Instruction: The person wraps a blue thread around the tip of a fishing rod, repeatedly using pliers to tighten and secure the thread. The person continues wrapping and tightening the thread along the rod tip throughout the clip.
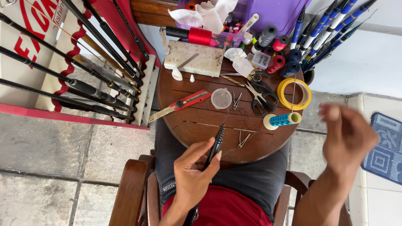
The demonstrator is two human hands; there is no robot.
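Left hand was pinching a slim black ribbed rod section at the near edge of the round dark wooden counter. Right hand was up off to the right, blurry — fingers looked loosely curled, can't tell if it held thread. Small metal guide sat just right of the rod — I'd guess one careless sweep knocks it off.

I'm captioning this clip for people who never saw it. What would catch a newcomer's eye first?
The left hand at bottom centre pinches a slim black rod tip over a small round wooden table. The right hand hangs blurred at the right. On the table lie a red utility knife, black scissors and a yellow tape ring; dark fishing rods fill the rack at left.
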